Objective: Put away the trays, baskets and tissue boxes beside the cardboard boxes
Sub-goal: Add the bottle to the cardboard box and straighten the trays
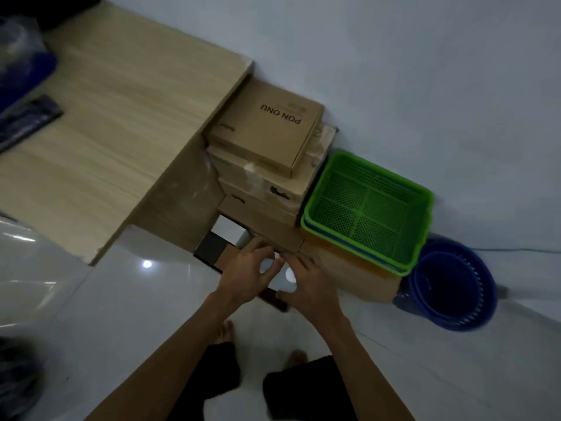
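A white and black tissue box (287, 279) lies on the floor in front of the stacked cardboard boxes (267, 138). My left hand (247, 273) curls over its left side and my right hand (308, 282) grips its right side, thumb at the near edge. Most of the box is hidden under my hands. A second white and black box (223, 238) sits just behind it, against the desk's side. Green tray (367, 208) tops a stack of blue and orange trays on a low cardboard box (358, 278). Nested blue round baskets (452, 284) stand on the floor to the right.
A wooden desk (115, 132) fills the left, with dark and blue items at its far left edge. The white wall runs behind the boxes and trays. My feet and dark trouser legs are on the glossy white tiled floor (136, 314) below my arms.
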